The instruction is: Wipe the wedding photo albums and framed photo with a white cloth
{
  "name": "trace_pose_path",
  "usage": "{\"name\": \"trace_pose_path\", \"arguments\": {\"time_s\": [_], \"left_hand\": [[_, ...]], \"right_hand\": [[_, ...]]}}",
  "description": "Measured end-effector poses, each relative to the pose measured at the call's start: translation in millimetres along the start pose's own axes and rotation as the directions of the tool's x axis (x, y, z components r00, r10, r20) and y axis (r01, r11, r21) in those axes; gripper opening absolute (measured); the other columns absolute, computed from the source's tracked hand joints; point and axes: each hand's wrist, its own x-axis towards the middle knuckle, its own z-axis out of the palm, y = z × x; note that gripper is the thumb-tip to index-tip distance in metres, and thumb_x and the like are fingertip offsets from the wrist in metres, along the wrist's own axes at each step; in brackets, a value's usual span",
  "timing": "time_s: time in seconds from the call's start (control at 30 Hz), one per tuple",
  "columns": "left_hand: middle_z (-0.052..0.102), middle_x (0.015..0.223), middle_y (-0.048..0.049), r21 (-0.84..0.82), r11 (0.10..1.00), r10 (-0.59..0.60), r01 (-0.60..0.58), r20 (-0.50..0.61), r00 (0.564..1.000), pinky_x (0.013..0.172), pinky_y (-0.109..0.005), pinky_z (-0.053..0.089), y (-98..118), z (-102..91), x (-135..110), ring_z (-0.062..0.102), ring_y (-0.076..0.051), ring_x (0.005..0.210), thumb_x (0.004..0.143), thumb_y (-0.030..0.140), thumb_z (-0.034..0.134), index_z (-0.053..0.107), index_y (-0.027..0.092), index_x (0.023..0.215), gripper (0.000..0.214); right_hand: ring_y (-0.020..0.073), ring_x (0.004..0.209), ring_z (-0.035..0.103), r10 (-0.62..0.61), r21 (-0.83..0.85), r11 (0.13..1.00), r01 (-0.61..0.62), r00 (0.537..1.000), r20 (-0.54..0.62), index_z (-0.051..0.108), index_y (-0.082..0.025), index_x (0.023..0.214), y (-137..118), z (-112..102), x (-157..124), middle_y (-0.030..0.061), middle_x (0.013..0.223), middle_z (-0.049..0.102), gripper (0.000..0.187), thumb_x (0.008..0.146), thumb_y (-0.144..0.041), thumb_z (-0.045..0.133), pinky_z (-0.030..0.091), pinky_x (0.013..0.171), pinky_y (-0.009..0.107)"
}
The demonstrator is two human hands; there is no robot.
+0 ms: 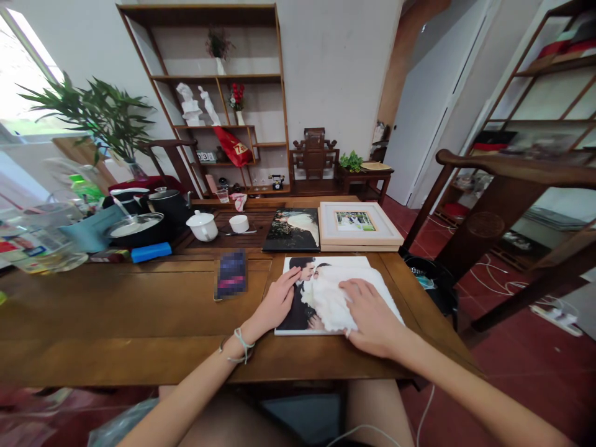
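A wedding photo panel (298,313) lies flat near the table's front edge, showing a couple close together. My left hand (279,298) rests on the panel's left part, fingers stretched out flat, holding nothing. On the panel's right part lies a fluffy white cloth (328,304). My right hand (372,316) grips this cloth from above, fingers bent over it and thumb at its lower edge, pressing it on the photo. The cloth and hand hide much of the picture's right side.
Behind the panel lie another photo panel (291,230) and a framed picture (358,226). A blurred-out dark rectangular object (231,275) sits to the left. Farther back stand a white lidded cup (202,225) and a black kettle (165,208). A wooden chair (484,223) is at right.
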Motion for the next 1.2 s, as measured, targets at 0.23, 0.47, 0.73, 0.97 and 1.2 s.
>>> {"name": "trace_pose_path", "arguments": {"time_s": [0.23,0.47,0.73,0.97,1.2], "left_hand": [[0.042,0.149,-0.0067,0.003,1.000,0.014,-0.014,-0.014,1.000,0.116,-0.047,0.028,2,-0.9,0,0.037,-0.020,0.139,0.094,0.018,0.031,0.047,0.022,0.137,0.046],[0.043,0.148,-0.0063,-0.005,1.000,0.008,-0.008,-0.018,1.000,0.117,-0.046,0.028,2,-0.3,0,0.037,-0.020,0.138,0.094,0.019,0.030,0.047,0.023,0.136,0.046],[0.042,0.149,-0.0079,0.008,1.000,0.005,-0.005,-0.005,1.000,0.116,-0.047,0.028,3,-0.2,0,0.036,-0.021,0.139,0.094,0.019,0.030,0.047,0.021,0.137,0.046],[0.041,0.149,-0.0089,0.020,1.000,-0.010,0.010,0.007,1.000,0.116,-0.047,0.028,4,-1.2,0,0.035,-0.021,0.140,0.095,0.020,0.028,0.046,0.019,0.137,0.046],[0.043,0.148,-0.0076,0.012,1.000,0.008,-0.008,-0.004,1.000,0.114,-0.050,0.030,6,-2.0,0,0.037,-0.022,0.138,0.094,0.018,0.030,0.046,0.023,0.137,0.046]], "right_hand": [[0.0353,0.118,0.041,0.116,-0.077,0.989,-0.123,0.989,-0.092,0.069,-0.007,0.096,65,15,32,0.0215,0.130,0.050,0.029,0.081,-0.028,0.056,0.033,0.104,0.048],[0.0413,0.121,0.036,0.107,-0.124,0.986,-0.113,0.993,-0.057,0.067,-0.004,0.106,35,11,-3,0.0244,0.129,0.049,0.042,0.074,-0.030,0.061,0.023,0.108,0.057],[0.0415,0.125,0.034,0.028,-0.039,0.999,-0.028,1.000,0.004,0.052,-0.011,0.133,-8,1,-38,0.0197,0.134,0.047,0.066,0.072,-0.034,0.063,0.022,0.109,0.058],[0.0364,0.120,0.039,0.099,-0.073,0.992,-0.101,0.995,-0.024,0.067,-0.008,0.102,37,1,3,0.0206,0.130,0.050,0.034,0.078,-0.029,0.059,0.032,0.105,0.047],[0.0352,0.118,0.040,0.139,-0.122,0.982,-0.147,0.988,-0.072,0.066,-0.009,0.104,71,16,37,0.0202,0.128,0.051,0.032,0.083,-0.030,0.054,0.032,0.102,0.048]]}}
